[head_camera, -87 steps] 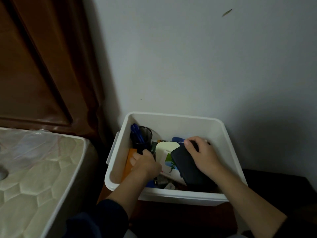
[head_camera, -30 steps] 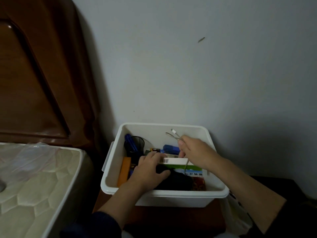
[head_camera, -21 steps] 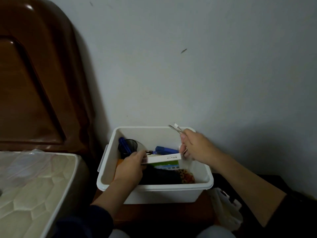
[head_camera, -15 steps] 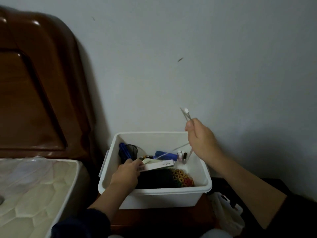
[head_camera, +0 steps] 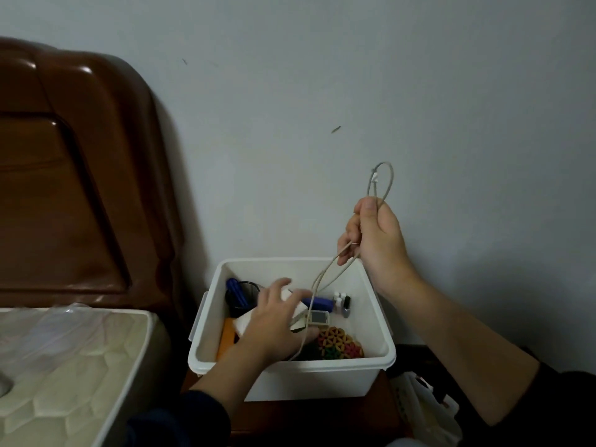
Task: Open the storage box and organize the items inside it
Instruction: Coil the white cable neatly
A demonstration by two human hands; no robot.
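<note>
Box (head_camera: pixel 322 379) open, lid off. R hand (head_camera: pixel 375 235) fingers curled round white cable (head_camera: pixel 325 272), loop up at 12 o'clock, tail still inside. L hand (head_camera: pixel 274 321) spread, relaxed over white carton (head_camera: pixel 245 322). Best: lift slow, w/ L pinning contents so nothing snags.

A home bedroom: a mattress (head_camera: pixel 64 366) against a wooden headboard (head_camera: pixel 80 172).

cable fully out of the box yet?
No. The right hand holds the cable up, but its lower run still trails into the storage box.
</note>
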